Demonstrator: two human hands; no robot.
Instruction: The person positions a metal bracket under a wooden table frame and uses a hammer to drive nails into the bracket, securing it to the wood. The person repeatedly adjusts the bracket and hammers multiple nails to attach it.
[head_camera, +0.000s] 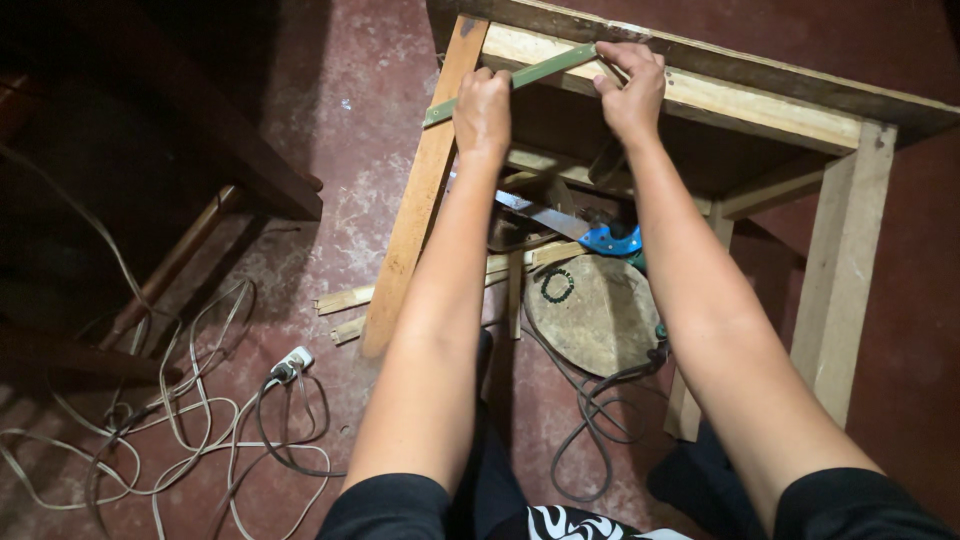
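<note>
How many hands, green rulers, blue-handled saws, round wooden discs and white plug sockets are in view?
Hands: 2, left hand and right hand
Green ruler: 1
Blue-handled saw: 1
Round wooden disc: 1
White plug socket: 1
Total: 6

on frame: strip (520, 80) across wooden frame (760, 100)
under frame: round board (598, 315), saw (575, 228)
left floor: cables (200, 420)

Colours at the bench

Green strip (510, 78) against pale wood frame (760, 105); blue handle (612, 241) below; dark red, white-scuffed floor (350, 150); off-white cables (180, 400); black sleeves (390, 505); zebra-patterned cloth (570, 524).
</note>
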